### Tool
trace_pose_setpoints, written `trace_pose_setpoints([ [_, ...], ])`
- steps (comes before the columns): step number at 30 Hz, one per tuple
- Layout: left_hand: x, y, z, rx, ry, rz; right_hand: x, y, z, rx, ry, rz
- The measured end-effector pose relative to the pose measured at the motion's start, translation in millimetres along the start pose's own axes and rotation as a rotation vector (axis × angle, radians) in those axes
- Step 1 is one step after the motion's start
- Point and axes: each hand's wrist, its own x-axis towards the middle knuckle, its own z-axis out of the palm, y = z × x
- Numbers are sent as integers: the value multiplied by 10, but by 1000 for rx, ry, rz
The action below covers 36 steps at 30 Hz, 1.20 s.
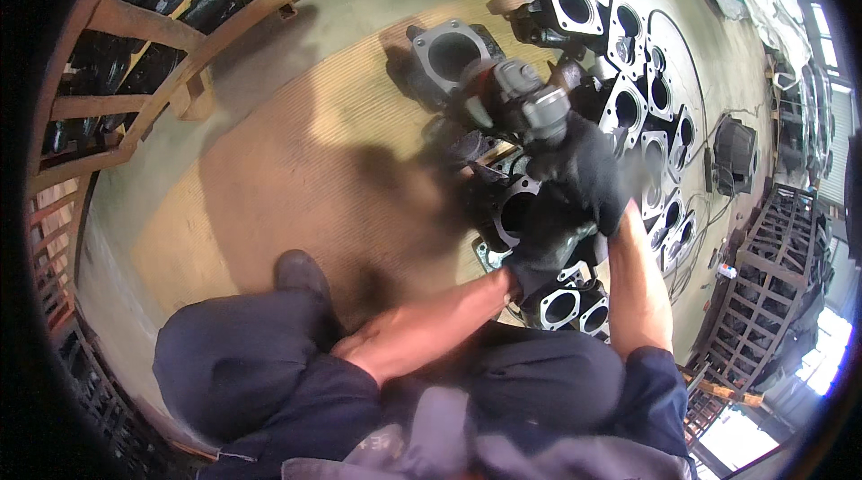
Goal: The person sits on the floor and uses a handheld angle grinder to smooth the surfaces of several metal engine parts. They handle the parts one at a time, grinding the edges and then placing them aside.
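My right hand [588, 170], in a dark glove, is closed around a power tool [530, 98] with a grey metal head and a red-orange band; it looks like an angle grinder. Its working end is blurred and partly hidden. Just below, my left hand [543, 255], also gloved, looks closed, but the right hand and blur hide what it holds. Beneath the hands, a dark metal casting [516, 206] shows a flat machined flange and a round bore. Beyond the tool, a larger casting [449, 53] with one wide bore sits apart on the ribbed mat.
Several similar castings [626, 112] stand in close rows to the right. A ribbed tan mat [296, 157] covers the floor at left. Rusty metal crates [144, 26] line the far left, with a crate [763, 273] at right. A black box [734, 155] and loose cables lie right of the castings.
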Motion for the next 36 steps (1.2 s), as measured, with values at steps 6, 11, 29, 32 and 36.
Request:
trace_pose_setpoints([
  [6,-38,386,-75,142,7,-58,-115,-113,46,-68,19,-28],
  [11,-226,62,-69,395,167,292,-248,-249,158,14,-95,-76],
  [29,-82,-81,-203,317,-31,104,125,17,348,111,-38,-208],
  [32,-125,-189,-77,422,-61,135,-128,-123,140,-313,-1,-180],
  [36,-162,-140,11,530,-122,200,-249,-104,38,-389,11,-26],
])
